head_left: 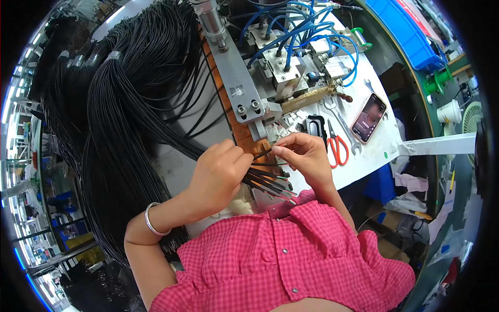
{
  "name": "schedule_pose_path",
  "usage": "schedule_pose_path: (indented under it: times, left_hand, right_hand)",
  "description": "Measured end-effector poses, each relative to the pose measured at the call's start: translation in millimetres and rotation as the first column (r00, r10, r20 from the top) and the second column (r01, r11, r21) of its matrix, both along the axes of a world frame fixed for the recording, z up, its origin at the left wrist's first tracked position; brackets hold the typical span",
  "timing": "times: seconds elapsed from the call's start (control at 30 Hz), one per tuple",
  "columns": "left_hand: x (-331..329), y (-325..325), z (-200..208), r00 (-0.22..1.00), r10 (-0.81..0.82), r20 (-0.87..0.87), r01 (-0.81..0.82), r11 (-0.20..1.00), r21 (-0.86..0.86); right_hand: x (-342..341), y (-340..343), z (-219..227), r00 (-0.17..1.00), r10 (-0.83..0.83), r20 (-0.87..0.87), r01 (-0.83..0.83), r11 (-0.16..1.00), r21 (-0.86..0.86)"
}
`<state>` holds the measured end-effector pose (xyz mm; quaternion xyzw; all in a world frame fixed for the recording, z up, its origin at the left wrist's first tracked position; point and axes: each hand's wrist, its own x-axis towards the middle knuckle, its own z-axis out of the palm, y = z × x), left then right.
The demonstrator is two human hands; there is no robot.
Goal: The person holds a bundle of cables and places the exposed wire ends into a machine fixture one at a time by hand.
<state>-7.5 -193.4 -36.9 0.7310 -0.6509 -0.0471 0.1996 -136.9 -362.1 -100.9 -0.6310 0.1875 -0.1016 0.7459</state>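
My left hand [218, 174] is closed around a bunch of thin black cables [267, 182] whose stripped ends fan out to the right. My right hand [304, 153] pinches the tip of one cable between thumb and fingers, just below the metal jaws of a bench machine [275, 67]. A large bundle of long black cables [130, 114] hangs over the bench to the left and feeds into my left hand. A silver bracelet circles my left wrist.
Blue air hoses [296, 26] loop over the machine. On the white bench top [379, 143] lie red-handled scissors [338, 148], wrenches [343, 125] and a phone [369, 117]. A blue bin [410, 31] stands at the back right. Bags and boxes lie on the floor at the right.
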Motion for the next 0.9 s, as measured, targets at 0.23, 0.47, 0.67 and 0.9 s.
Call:
schedule_pose_path:
  times: [0.23,0.47,0.67,0.9]
  left_hand:
    - [0.1,-0.2,1.7,0.995,0.090,-0.043,-0.090,0.996,0.014]
    - [0.2,0.3,-4.0,0.998,0.063,-0.024,-0.063,0.998,-0.005]
    - [-1.0,-1.7,-5.9,0.999,0.005,-0.034,-0.006,1.000,-0.026]
    - [0.7,-1.4,-4.9,1.000,-0.009,-0.021,0.009,1.000,0.011]
  right_hand:
    - [1.1,5.3,9.6,0.997,-0.063,0.054,0.044,0.953,0.299]
    - [0.5,3.3,8.1,0.997,0.061,0.039,-0.070,0.950,0.304]
    - [-1.2,-0.5,-0.2,0.999,-0.004,0.041,-0.012,0.923,0.386]
    - [-0.5,-3.3,-2.3,0.998,-0.053,-0.018,0.056,0.972,0.228]
